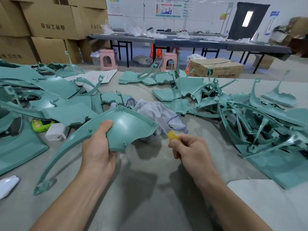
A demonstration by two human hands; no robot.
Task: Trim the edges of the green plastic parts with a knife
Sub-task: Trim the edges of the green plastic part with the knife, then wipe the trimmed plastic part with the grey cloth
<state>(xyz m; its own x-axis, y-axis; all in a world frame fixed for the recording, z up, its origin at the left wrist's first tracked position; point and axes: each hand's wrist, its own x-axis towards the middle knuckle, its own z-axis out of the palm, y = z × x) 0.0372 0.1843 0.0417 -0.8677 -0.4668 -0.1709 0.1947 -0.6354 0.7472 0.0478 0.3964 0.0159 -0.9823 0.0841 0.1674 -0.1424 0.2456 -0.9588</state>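
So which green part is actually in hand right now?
The curved panel with the long thin tail, gripped by the left hand. The other green parts lie on the table. The right hand holds the knife beside it.

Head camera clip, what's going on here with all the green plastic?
A person is trimming moulded green parts at a grey-covered table. The left hand grips one green part by its lower edge, lifted off the table. The right hand holds a yellow-handled knife, its blade at the part's right-hand edge. More green parts lie piled to the left and right, with a cloth behind.
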